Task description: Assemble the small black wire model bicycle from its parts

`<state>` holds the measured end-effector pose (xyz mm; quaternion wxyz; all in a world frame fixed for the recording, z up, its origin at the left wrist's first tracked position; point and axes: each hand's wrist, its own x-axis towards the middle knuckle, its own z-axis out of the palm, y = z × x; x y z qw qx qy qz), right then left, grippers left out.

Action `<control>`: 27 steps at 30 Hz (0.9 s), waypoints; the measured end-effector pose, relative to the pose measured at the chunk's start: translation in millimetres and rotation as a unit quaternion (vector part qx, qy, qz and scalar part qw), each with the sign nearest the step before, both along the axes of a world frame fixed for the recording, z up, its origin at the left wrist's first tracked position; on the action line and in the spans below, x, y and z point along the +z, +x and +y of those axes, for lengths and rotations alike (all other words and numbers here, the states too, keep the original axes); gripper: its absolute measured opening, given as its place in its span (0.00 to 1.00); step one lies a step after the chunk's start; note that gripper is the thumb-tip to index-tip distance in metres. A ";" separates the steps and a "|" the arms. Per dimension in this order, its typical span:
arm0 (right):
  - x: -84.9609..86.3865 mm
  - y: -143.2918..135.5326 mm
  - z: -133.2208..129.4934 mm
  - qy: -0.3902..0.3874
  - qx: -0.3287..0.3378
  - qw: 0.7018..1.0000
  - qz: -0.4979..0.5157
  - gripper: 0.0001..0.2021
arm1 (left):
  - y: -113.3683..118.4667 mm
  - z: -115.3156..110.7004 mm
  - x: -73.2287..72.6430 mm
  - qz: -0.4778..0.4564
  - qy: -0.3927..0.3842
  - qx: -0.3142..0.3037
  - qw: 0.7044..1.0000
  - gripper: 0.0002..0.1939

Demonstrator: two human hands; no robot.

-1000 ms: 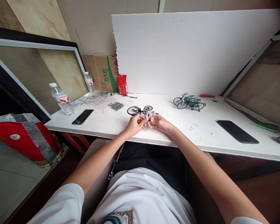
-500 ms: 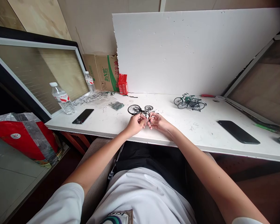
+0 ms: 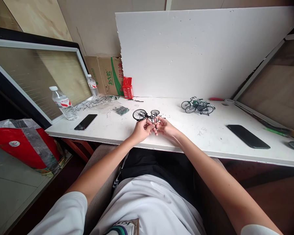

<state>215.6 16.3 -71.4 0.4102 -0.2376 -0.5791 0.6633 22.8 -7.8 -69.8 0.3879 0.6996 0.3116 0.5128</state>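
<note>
Near the front edge of the white table, my left hand (image 3: 141, 131) pinches a small black model bicycle (image 3: 140, 114) by its frame. One of its wheels points to the left, above my left fingers. My right hand (image 3: 165, 127) meets the left one, its thumb and fingers closed at the near end of the model; any small part between those fingertips is too small to make out. A loose wheel (image 3: 155, 112) appears just beyond the fingers; whether it is joined to the frame, I cannot tell. Tiny dark bits lie on the table beside it.
Two model bicycles (image 3: 198, 106) stand at the back right. A dark phone (image 3: 248, 136) lies right, another phone (image 3: 86, 122) left. Water bottles (image 3: 64, 103), a bag of small green parts (image 3: 122, 110), part frames (image 3: 95, 101) and a red box (image 3: 127, 88) occupy the left side.
Both hands stay at the model with only slight finger movement. The whole view has shifted a little, so the table's things appear slightly farther left.
</note>
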 end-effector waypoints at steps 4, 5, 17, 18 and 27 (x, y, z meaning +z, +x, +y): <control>5.3 -0.1 -3.3 -0.009 0.010 1.000 0.021 0.30 | -1.4 -5.6 11.4 0.001 0.007 -0.001 1.000 0.13; 7.2 -0.4 -4.1 -0.010 0.010 1.000 0.021 0.31 | -2.6 -6.3 15.2 0.004 0.010 -0.004 1.000 0.13; 45.5 3.4 -17.0 0.102 -0.104 0.987 -0.064 0.21 | -19.7 -4.8 44.5 0.070 0.029 0.029 0.997 0.15; 49.1 6.0 -17.9 0.106 -0.110 0.986 -0.073 0.21 | -19.1 -5.0 43.8 0.074 0.032 0.028 0.996 0.15; 54.1 16.3 -16.3 0.142 -0.144 0.975 -0.088 0.21 | -14.6 -13.9 48.3 0.118 0.056 0.029 0.991 0.13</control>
